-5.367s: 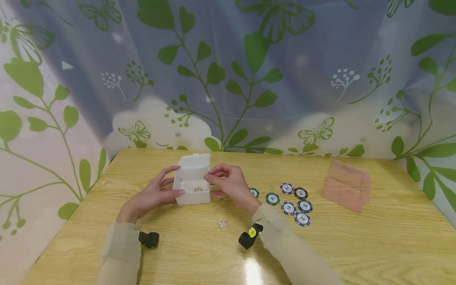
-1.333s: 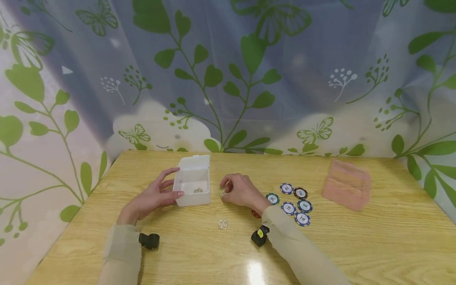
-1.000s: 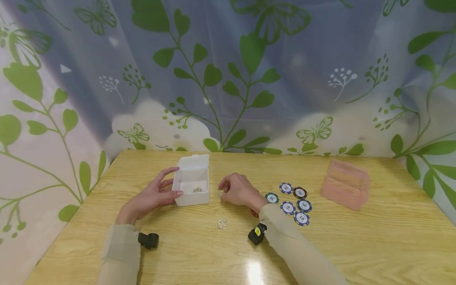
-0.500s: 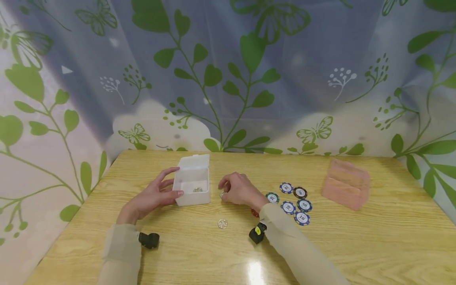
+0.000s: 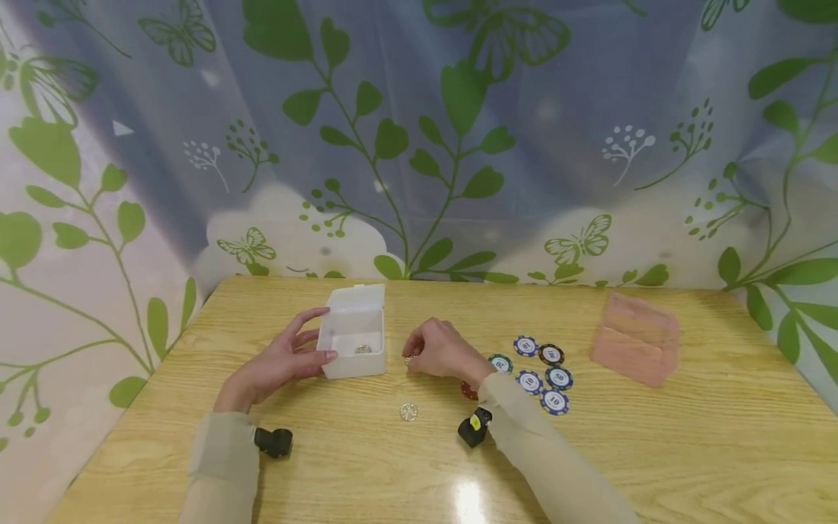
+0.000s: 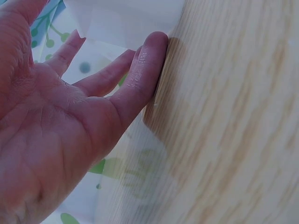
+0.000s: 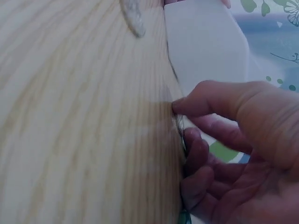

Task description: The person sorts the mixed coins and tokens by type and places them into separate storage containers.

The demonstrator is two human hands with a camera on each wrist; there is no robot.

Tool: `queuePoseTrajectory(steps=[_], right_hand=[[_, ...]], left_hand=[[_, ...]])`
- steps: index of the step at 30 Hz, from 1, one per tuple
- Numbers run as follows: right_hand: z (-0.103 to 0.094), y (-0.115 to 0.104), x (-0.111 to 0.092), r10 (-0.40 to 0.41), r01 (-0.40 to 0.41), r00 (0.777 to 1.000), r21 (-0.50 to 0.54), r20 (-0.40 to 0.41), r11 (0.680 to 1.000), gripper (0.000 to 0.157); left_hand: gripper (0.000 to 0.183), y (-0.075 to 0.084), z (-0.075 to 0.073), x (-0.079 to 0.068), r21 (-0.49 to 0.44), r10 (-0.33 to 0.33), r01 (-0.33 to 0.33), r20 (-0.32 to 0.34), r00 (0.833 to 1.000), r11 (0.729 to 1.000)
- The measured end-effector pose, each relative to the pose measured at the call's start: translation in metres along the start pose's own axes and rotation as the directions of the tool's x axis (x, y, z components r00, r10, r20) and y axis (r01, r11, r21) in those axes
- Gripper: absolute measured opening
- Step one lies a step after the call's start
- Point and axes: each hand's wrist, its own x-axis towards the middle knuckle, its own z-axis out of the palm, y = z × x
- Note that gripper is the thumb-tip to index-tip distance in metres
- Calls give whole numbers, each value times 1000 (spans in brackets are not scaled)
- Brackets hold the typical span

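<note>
A small white plastic box (image 5: 353, 366) stands on the table with its lid raised; a silvery coin (image 5: 363, 349) lies inside. My left hand (image 5: 278, 362) holds its left side, thumb at the front corner and fingers behind. To the right of the box, my right hand (image 5: 440, 351) has thumb and fingertips closed around another coin (image 5: 409, 358) at the tabletop, mostly covered by the fingers. In the right wrist view, this coin (image 7: 179, 122) shows as a thin edge between thumb and finger. One more coin (image 5: 409, 413) lies nearer the front.
Several poker chips (image 5: 529, 382) in blue, green and black lie right of the right hand. A red chip (image 5: 468, 391) is partly hidden under the right wrist. Farther right lies a flat pink translucent pouch (image 5: 636, 340). A patterned curtain (image 5: 419, 145) hangs behind the table.
Over five seconds ago my right hand was above the box's right edge; it has since moved right and down to the coin on the table. Within the last second only its fingers shift slightly.
</note>
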Motion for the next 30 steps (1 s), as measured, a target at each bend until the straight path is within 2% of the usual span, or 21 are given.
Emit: queuePoseTrajectory(steps=[6,9,11,16,18,21,24,27,30], right_hand=[[-4,17,0,-124,123,992,47,29,991,27],[-10,25,-1,-182,181,981,22,69,983,37],[-15,27,-3,-232,235,967,-22,105,972,39],[-27,32,-7,-348,374,917,-119,197,920,24],[-31,36,-8,-352,384,910,-124,220,915,20],[-34,42,-9,-332,361,917,-107,224,926,18],[-34,45,-10,-319,338,921,-50,224,940,23],[-33,43,-10,-323,328,917,20,232,945,29],[-32,41,-8,-328,326,913,48,244,944,31]], left_hand=[[84,-1,0,-1,7,5,-5,0,1000,1000],[84,-1,-1,-1,7,3,-3,-1,1000,1000],[84,-1,-1,-1,9,4,-4,0,1000,1000],[84,0,0,-1,10,1,-1,-6,1000,1000],[83,0,0,-1,9,-2,2,-7,1000,1000],[84,0,0,-1,5,3,-3,2,1000,1000],[84,0,-1,-1,2,6,-6,6,1000,1000],[84,0,0,-1,4,4,-4,6,1000,1000],[84,1,0,-1,13,1,-1,5,1000,1000]])
